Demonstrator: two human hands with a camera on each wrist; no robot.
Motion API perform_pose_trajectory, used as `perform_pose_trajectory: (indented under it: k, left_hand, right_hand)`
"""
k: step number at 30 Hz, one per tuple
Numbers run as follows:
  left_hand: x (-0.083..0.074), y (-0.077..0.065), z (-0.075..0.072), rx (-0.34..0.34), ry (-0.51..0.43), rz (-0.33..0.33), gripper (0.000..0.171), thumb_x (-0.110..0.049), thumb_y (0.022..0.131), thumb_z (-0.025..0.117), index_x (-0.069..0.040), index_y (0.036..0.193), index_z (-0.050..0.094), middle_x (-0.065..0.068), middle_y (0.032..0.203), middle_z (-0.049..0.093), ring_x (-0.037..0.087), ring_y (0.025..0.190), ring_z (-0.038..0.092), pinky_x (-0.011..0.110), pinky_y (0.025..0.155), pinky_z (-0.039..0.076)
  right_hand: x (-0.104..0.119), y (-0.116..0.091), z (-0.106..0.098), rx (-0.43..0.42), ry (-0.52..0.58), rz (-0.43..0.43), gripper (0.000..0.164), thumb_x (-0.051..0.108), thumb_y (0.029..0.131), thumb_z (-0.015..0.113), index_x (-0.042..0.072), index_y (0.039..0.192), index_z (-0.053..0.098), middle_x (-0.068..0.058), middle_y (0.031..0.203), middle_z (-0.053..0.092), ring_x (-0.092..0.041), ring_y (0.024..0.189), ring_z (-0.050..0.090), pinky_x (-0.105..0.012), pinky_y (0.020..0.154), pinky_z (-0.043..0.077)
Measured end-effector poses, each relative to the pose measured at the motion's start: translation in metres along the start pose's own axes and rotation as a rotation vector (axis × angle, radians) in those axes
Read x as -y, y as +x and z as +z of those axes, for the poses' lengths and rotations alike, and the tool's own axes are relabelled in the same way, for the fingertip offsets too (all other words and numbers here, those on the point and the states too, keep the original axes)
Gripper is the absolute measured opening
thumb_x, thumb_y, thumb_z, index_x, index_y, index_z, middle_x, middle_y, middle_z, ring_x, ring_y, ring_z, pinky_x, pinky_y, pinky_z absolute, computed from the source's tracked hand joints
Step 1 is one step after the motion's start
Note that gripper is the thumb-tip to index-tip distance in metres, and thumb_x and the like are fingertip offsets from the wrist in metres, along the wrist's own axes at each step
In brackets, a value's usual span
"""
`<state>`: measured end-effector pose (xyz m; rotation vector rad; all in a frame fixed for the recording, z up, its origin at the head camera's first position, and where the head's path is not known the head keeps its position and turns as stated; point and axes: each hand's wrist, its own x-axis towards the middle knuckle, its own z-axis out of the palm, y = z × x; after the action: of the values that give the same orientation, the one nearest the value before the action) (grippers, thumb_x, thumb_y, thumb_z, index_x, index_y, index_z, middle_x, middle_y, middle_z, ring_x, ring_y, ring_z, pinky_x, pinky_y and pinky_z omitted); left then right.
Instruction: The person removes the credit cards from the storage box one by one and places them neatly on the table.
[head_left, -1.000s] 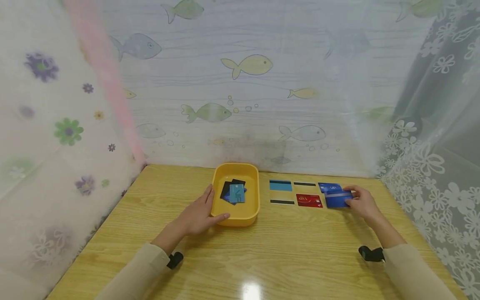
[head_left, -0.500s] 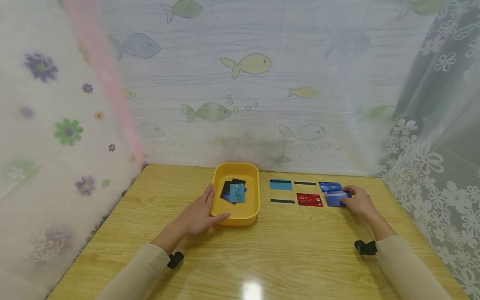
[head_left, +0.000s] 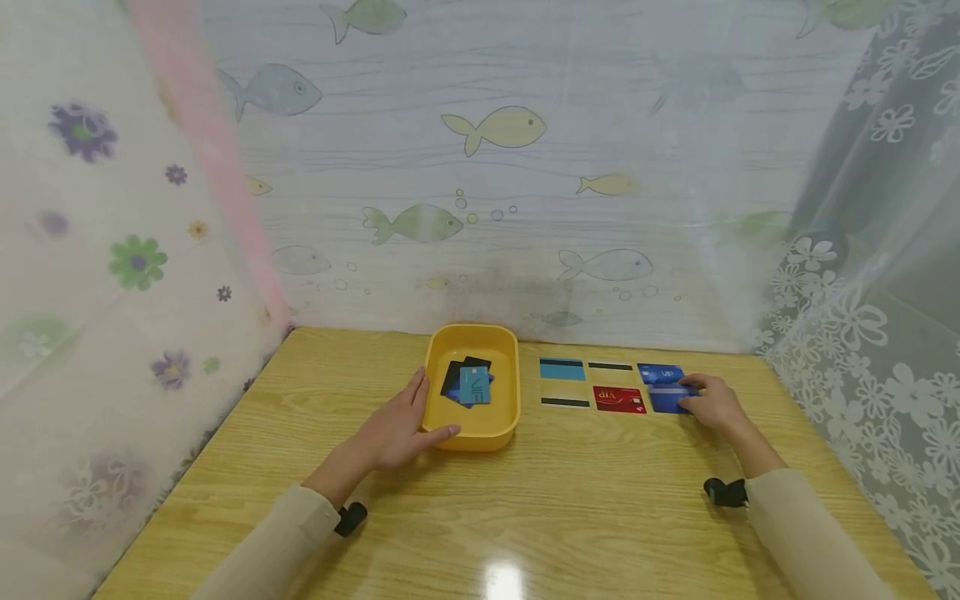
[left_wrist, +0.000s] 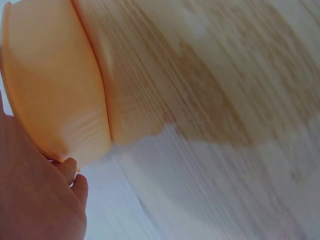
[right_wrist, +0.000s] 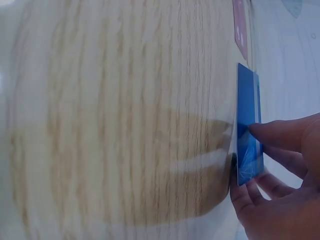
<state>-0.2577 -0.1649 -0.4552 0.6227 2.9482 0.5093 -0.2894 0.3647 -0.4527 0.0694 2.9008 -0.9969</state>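
My left hand (head_left: 393, 425) holds the near left corner of a yellow plastic bin (head_left: 512, 417), fingers along its outer wall and thumb over the near rim. Curled fingertips (left_wrist: 68, 167) show against that wall in the left wrist view. Inside the bin lies a light blue VIP card (head_left: 474, 386) on top of darker cards (head_left: 452, 377). At the right end of a card layout, my right hand (head_left: 716, 404) pinches the right edge of a blue card with a pale stripe (head_left: 663, 402). From the right wrist, the thumb (right_wrist: 277, 135) presses that card's face.
Beside the blue card lies a red VIP card (head_left: 618, 400). Behind them are a blue VIP card (head_left: 658, 372) and a striped gold card (head_left: 610, 377). Farther left lie a light blue striped card (head_left: 561, 372) and another gold card (head_left: 564, 393). A fish-print curtain (head_left: 420, 283) backs the wooden table (head_left: 585, 500).
The blue striped card has come down from a raised position to lie nearly flat, in line with the red card. My right hand has shifted slightly left; the left hand stays put.
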Motion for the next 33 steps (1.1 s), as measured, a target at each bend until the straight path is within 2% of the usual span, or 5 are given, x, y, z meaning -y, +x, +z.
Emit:
perform_pose_trajectory:
  k: [9,24,33]
  left_hand:
    - [-0.001,-0.001,0.000,0.003,-0.008,-0.001,0.119,-0.087,0.090,0.034,0.002,0.162,0.006,0.015,0.171,-0.004,0.035,0.156,0.014,0.050,0.123,0.025]
    - [-0.001,0.000,-0.001,-0.003,-0.001,-0.006,0.120,-0.088,0.089,0.034,0.002,0.162,0.006,0.015,0.171,-0.002,0.034,0.156,0.014,0.050,0.123,0.025]
    - [-0.002,0.000,-0.002,0.000,-0.007,-0.011,0.120,-0.088,0.089,0.035,0.003,0.162,0.007,0.015,0.171,-0.002,0.034,0.156,0.015,0.050,0.123,0.025]
  right_hand:
    - [0.000,0.003,0.001,0.042,-0.004,0.000,0.045,0.003,0.100,0.054,-0.016,0.140,0.047,-0.047,0.145,0.032,-0.063,0.129,0.036,-0.067,0.100,0.042]
    - [0.001,0.008,0.004,-0.001,-0.036,-0.037,0.041,-0.002,0.093,0.057,-0.019,0.130,0.054,-0.049,0.141,0.037,-0.064,0.131,0.036,-0.069,0.105,0.038]
    - [-0.001,0.011,0.005,-0.008,-0.066,-0.039,0.039,-0.003,0.093,0.058,-0.019,0.128,0.056,-0.048,0.138,0.042,-0.061,0.126,0.043,-0.066,0.100,0.043]
